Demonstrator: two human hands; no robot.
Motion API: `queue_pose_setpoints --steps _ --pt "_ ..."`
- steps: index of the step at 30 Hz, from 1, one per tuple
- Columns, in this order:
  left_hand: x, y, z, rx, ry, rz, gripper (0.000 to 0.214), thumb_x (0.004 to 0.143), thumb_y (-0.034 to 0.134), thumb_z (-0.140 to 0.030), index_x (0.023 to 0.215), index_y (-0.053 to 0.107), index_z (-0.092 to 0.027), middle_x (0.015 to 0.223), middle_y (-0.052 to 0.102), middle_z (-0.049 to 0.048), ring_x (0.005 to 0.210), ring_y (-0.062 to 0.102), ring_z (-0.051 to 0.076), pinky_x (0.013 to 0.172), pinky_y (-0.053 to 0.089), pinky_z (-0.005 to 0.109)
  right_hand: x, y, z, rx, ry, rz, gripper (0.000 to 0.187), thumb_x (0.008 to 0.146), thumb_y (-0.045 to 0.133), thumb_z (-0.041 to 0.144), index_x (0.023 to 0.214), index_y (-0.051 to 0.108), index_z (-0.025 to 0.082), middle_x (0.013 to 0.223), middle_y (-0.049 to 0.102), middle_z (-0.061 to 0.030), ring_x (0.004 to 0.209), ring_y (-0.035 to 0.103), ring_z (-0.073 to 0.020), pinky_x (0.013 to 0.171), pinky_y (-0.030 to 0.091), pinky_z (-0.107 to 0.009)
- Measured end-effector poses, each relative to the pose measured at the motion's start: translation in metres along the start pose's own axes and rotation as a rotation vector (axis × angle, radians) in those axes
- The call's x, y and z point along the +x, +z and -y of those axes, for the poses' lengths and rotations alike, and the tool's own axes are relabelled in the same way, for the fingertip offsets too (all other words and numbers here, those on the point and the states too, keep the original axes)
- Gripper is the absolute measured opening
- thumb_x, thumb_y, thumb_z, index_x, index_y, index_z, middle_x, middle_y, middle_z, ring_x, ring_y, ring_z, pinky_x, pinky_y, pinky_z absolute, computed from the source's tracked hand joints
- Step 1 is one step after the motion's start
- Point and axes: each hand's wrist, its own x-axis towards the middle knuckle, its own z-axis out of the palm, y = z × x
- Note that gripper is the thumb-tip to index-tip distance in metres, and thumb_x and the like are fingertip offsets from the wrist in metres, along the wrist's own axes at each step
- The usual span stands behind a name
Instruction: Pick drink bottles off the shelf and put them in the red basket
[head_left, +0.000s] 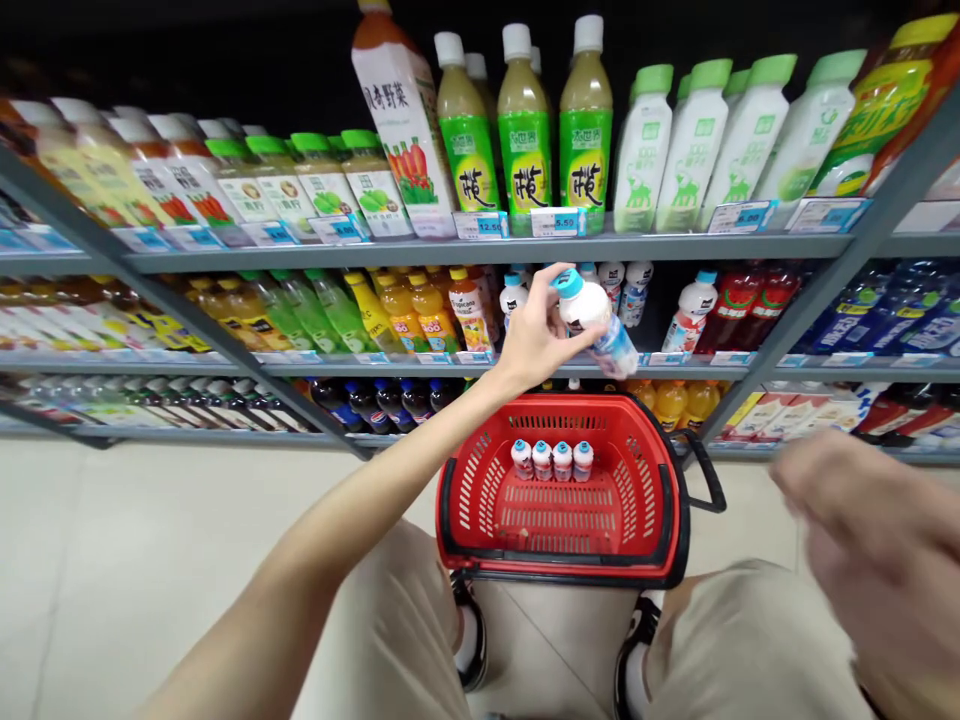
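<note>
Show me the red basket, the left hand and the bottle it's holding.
Red basket (559, 497): head view, on its slotted floor.
Left hand (535, 336): head view, on the back of it.
Held bottle (597, 303): head view, on its white upper body.

This is a shop, a self-service drinks aisle by the look of it. Beyond the red shopping basket, grey shelves rise in tiers, packed with bottled drinks, many repeated in rows of one kind. Price tags, one reading 5.50, line the shelf edge higher than the basket. Dark bottles with blue caps stand beyond the basket's left side, and pale floor tiles spread around it.
</note>
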Motion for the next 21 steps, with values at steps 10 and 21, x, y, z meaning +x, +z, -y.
queue_pose_setpoints --steps 10,21 --pt "-0.094 -0.036 0.044 -0.803 -0.516 0.058 0.081 0.075 0.092 -0.039 0.141 0.049 -0.022 0.117 0.076 0.0107 0.102 0.074 0.022 0.091 0.060 0.037 -0.004 0.119 -0.133 0.846 1.089 0.727 0.064 0.099 0.045 0.069 0.106 0.076 0.013 0.091 0.078 -0.0165 0.069 0.072 -0.0276 0.055 0.056 -0.037" --pt "-0.129 -0.068 0.075 -0.753 -0.586 0.144 0.073 0.078 0.090 -0.035 0.142 0.059 -0.020 0.142 0.067 0.0146 0.125 0.067 0.027 0.105 0.057 0.043 -0.039 0.159 -0.131 0.674 1.128 0.577 0.043 0.086 0.084 0.051 0.115 0.072 0.022 0.091 0.076 -0.0046 0.068 0.067 -0.0182 0.064 0.056 -0.032"
